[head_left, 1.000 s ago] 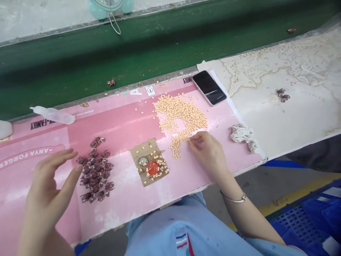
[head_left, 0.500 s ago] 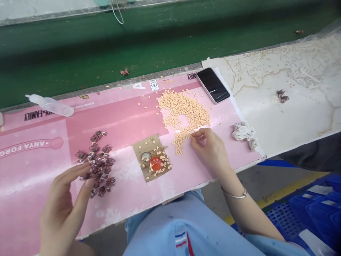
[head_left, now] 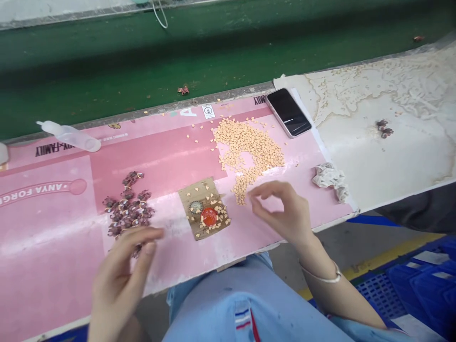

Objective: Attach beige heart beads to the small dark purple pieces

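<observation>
My left hand (head_left: 123, 270) hovers at the near side of a cluster of small dark purple-brown pieces with pale bands (head_left: 130, 211). Its thumb and forefinger are curved with a gap between the tips, and nothing shows in them. The hand hides part of the cluster. My right hand (head_left: 283, 209) is pinched closed just right of the lower tip of a pile of tiny tan heart-shaped pieces (head_left: 252, 145). Whatever its fingertips hold is too small to make out. Between the hands lies a brown card (head_left: 201, 190) bearing a red cap (head_left: 209, 217), a metal bottle cap (head_left: 195, 207) and scattered hearts.
A phone (head_left: 288, 112) lies at the mat's far right, with crumpled white tissue (head_left: 329, 175) nearer me. At the far left is a translucent squeeze bottle (head_left: 71, 137). A green channel (head_left: 228, 61) runs behind the table. Blue crates (head_left: 431, 280) stand below at right.
My left hand has moved right and nearer me, away from the middle of the purple cluster. My right hand has drawn slightly left and down from the heart pile, still pinched.
</observation>
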A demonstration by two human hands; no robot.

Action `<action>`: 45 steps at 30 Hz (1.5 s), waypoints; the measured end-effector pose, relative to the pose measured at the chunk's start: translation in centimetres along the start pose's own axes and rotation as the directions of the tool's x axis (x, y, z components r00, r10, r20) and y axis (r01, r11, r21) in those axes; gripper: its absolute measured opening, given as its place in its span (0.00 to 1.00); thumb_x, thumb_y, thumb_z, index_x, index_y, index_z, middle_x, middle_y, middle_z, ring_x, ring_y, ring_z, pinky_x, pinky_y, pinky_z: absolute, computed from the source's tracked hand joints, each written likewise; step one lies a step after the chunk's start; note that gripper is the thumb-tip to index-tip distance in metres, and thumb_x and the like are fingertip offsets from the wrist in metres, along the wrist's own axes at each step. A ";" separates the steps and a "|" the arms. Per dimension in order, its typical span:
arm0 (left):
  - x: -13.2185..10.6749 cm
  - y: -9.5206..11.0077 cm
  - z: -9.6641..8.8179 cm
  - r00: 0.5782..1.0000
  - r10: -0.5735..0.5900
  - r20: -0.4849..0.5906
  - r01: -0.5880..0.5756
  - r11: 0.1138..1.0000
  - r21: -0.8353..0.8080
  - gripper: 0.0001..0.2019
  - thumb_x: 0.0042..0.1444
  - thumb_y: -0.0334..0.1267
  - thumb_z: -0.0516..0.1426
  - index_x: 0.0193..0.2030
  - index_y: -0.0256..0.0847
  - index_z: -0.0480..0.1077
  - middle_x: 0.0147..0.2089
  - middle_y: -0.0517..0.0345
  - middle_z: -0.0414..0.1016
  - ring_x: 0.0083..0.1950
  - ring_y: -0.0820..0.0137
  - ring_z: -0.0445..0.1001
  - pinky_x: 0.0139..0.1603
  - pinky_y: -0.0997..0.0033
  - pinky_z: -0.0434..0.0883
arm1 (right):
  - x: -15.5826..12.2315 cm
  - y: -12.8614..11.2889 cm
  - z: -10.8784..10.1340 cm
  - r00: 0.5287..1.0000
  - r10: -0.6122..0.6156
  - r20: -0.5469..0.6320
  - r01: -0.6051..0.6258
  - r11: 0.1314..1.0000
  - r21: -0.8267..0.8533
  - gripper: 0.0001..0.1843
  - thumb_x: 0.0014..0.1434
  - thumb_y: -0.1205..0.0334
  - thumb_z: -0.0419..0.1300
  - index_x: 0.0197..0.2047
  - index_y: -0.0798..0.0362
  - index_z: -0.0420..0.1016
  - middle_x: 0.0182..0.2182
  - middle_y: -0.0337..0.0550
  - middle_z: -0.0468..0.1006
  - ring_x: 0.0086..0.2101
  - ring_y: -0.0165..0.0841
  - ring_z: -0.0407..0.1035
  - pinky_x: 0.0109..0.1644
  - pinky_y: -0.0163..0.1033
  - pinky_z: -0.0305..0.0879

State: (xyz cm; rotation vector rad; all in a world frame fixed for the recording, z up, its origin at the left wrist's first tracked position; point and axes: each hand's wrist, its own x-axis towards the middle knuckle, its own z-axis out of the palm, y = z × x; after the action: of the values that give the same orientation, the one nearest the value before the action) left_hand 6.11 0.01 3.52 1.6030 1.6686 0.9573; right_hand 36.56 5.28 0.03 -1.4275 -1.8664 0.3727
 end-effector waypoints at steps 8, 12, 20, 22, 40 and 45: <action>0.2 4.3 5.8 0.964 -0.002 0.267 0.120 0.897 -0.426 0.10 0.68 0.44 0.62 0.37 0.48 0.81 0.34 0.58 0.81 0.35 0.70 0.79 0.39 0.74 0.78 | -0.2 -5.6 0.4 0.879 -0.474 0.059 0.424 0.831 0.359 0.16 0.67 0.76 0.63 0.33 0.45 0.68 0.37 0.35 0.89 0.39 0.30 0.83 0.42 0.35 0.84; -0.2 3.6 6.1 0.970 -0.048 0.238 0.157 0.872 -0.463 0.10 0.66 0.46 0.63 0.35 0.45 0.80 0.33 0.57 0.80 0.35 0.69 0.78 0.38 0.72 0.77 | -0.1 -5.4 0.8 0.905 -0.418 0.081 0.336 0.819 0.465 0.15 0.65 0.76 0.63 0.37 0.44 0.69 0.40 0.37 0.89 0.39 0.31 0.84 0.42 0.36 0.85; -0.6 3.0 5.7 0.981 0.070 0.179 0.010 0.910 -0.414 0.06 0.68 0.39 0.62 0.38 0.46 0.79 0.34 0.59 0.81 0.36 0.71 0.77 0.38 0.74 0.74 | -0.7 -6.2 1.2 0.970 -0.223 0.098 0.130 0.814 0.566 0.14 0.65 0.71 0.67 0.41 0.45 0.67 0.37 0.41 0.89 0.36 0.34 0.84 0.41 0.40 0.85; -0.7 3.0 5.6 0.979 0.086 0.186 -0.005 0.918 -0.396 0.07 0.69 0.39 0.60 0.38 0.46 0.78 0.34 0.59 0.80 0.36 0.71 0.77 0.37 0.73 0.74 | -0.7 -6.3 1.4 0.967 -0.238 0.086 0.150 0.813 0.563 0.13 0.66 0.71 0.67 0.41 0.45 0.67 0.36 0.42 0.88 0.36 0.34 0.84 0.40 0.40 0.85; 1.2 -6.4 1.9 0.976 0.117 -0.181 0.003 0.832 0.555 0.13 0.72 0.46 0.54 0.44 0.44 0.78 0.48 0.40 0.76 0.54 0.46 0.73 0.55 0.43 0.67 | -0.1 -4.0 1.1 0.814 -0.443 0.375 0.470 0.882 0.022 0.10 0.73 0.73 0.54 0.50 0.51 0.71 0.39 0.46 0.86 0.40 0.38 0.81 0.44 0.43 0.83; 1.0 -5.9 2.2 0.973 0.172 -0.153 -0.054 0.817 0.574 0.10 0.70 0.44 0.58 0.44 0.44 0.79 0.49 0.41 0.77 0.54 0.47 0.73 0.55 0.44 0.69 | 0.3 -4.7 0.9 0.794 -0.453 0.406 0.499 0.866 -0.010 0.12 0.73 0.76 0.52 0.49 0.52 0.73 0.38 0.46 0.86 0.40 0.37 0.80 0.46 0.42 0.83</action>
State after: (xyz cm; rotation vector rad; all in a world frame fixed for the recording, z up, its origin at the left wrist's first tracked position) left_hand 4.73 1.16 -2.58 2.0650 2.1629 0.7254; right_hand 32.58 4.12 2.52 -0.9335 -2.5327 0.3125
